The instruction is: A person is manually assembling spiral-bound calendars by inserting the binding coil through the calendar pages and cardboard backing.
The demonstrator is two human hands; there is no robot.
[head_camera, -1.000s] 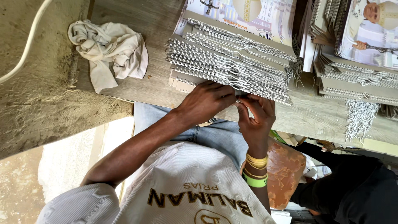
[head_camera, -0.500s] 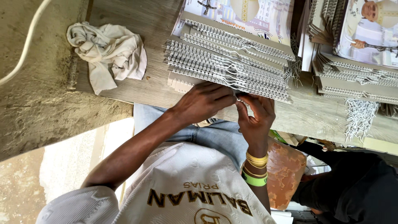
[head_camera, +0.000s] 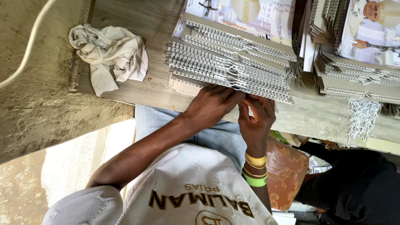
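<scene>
Looking down from the head view: a weathered grey wooden table [head_camera: 137, 25] carried a fanned stack of grey card-backed booklets with white wire-comb bindings [head_camera: 233, 68], set in the middle of the frame at the table's near edge. Both hands met at the stack's front edge.

The left hand [head_camera: 212, 104] lay knuckles up, its fingers bent against the lowest white wire comb [head_camera: 266, 89]. Whether it gripped or only pressed, I could not tell. The right hand [head_camera: 256, 118], touching the left, had thumb and fingertips pinched on that same comb. Yellow bangles and a green wristband [head_camera: 255, 171] sat on its wrist.

A crumpled off-white cloth [head_camera: 110, 56] lay on the table, well apart to the left of the stack. A second pile of wire-bound booklets [head_camera: 358, 79] stood on the right, with a heap of loose white wire pieces [head_camera: 362, 116] just below it. A person in dark clothing [head_camera: 354, 187] sat low at right.
</scene>
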